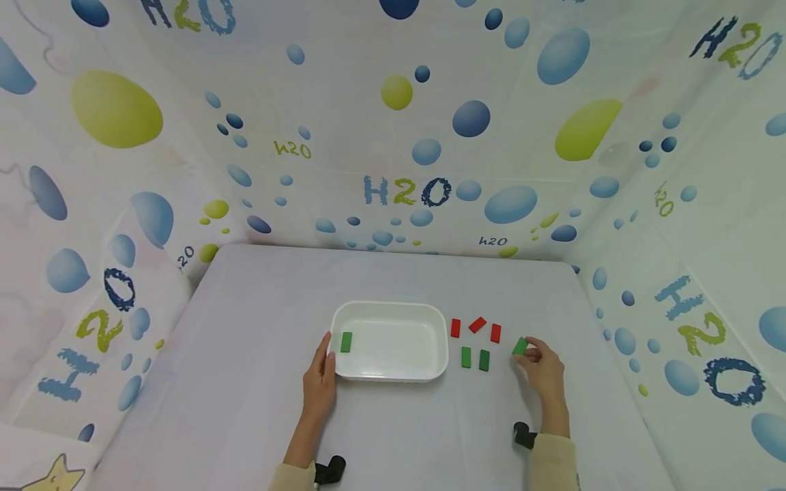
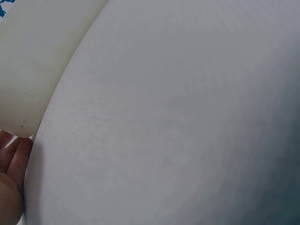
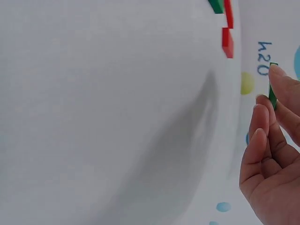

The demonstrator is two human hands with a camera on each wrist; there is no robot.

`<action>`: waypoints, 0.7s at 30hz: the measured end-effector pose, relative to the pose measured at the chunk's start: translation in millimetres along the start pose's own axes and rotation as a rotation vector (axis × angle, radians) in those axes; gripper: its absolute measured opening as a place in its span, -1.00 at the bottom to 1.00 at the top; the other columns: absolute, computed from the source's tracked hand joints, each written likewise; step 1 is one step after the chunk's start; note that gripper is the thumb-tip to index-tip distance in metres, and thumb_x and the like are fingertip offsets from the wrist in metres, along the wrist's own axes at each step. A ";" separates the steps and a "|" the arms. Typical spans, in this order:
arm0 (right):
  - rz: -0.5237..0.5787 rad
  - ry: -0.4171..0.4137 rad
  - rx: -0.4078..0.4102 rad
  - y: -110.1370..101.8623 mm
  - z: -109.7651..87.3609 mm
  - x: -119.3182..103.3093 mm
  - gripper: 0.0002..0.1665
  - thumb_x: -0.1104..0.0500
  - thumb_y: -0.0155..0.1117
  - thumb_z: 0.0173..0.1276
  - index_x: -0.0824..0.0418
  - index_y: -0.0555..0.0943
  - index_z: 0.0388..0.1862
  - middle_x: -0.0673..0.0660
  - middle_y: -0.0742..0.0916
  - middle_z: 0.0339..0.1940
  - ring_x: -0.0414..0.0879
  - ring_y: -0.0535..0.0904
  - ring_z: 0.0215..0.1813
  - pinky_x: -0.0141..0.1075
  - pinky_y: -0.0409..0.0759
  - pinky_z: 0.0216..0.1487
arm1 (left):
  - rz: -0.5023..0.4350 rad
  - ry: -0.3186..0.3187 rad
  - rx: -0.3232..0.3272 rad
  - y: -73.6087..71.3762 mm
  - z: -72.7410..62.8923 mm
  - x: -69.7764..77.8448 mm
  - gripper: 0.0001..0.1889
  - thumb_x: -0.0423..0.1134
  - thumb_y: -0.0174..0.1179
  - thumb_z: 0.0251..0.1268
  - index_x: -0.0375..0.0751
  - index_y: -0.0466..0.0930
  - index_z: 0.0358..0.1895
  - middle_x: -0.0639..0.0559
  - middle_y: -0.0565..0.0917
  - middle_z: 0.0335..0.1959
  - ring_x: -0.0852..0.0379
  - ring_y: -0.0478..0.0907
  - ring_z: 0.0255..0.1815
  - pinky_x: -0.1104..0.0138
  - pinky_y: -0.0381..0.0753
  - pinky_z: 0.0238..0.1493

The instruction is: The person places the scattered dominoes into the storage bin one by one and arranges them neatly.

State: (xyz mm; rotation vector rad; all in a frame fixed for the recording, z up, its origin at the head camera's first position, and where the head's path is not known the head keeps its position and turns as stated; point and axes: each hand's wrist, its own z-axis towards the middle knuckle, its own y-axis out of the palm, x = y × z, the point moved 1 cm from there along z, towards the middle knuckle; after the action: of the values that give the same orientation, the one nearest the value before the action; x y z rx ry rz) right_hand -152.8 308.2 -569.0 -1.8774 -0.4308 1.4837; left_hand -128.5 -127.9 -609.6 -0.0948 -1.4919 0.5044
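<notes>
A white rectangular tray [image 1: 399, 348] stands on the table, and a green block [image 1: 346, 341] lies inside it near the left end. My left hand [image 1: 319, 387] holds the tray's left side, thumb near the front left corner. In the left wrist view, fingertips [image 2: 21, 157] touch the wall of the tray [image 2: 37, 56]; the rest of that hand is mostly cut off. To the right of the tray, my right hand [image 1: 543, 372] pinches another green block [image 1: 520, 346] between thumb and fingers. The right wrist view shows this held block [image 3: 273, 96] edge-on, raised off the table.
Right of the tray lie three red blocks, left [image 1: 456, 328], middle [image 1: 477, 324] and right [image 1: 495, 333]. Nearer to me are two green blocks, one [image 1: 466, 357] beside the other [image 1: 484, 361]. White cloth covers the table [image 1: 276, 286]; a patterned curtain [image 1: 344, 136] surrounds it.
</notes>
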 end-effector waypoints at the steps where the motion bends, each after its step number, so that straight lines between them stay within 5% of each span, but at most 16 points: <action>1: 0.004 -0.009 0.012 -1.7 0.0 -2.5 -0.43 0.26 0.28 0.33 0.29 0.44 0.31 0.34 0.67 -0.06 0.12 0.57 -0.04 -0.40 0.48 -0.24 | -0.002 -0.001 0.001 0.0 0.0 -0.3 -0.52 -0.12 -0.14 0.59 0.05 0.22 0.50 -0.06 0.31 0.49 -0.08 0.24 0.50 0.04 0.26 0.45; 21: 0.065 -0.110 0.173 -11.8 -8.9 -71.0 -0.42 0.22 0.33 0.33 0.25 0.46 0.32 0.31 0.69 -0.15 0.10 0.59 -0.08 -0.64 0.41 -0.33 | -0.010 -0.007 -0.009 -0.2 0.2 -1.3 -0.51 -0.10 -0.14 0.59 0.06 0.20 0.51 -0.05 0.30 0.50 -0.08 0.22 0.51 0.04 0.24 0.46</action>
State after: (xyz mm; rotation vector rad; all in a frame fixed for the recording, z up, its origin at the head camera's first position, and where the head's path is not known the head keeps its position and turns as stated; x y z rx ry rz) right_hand -163.2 268.4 -509.2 -1.6947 -0.2847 1.6189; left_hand -128.6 -128.6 -610.7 -0.0924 -1.5003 0.4907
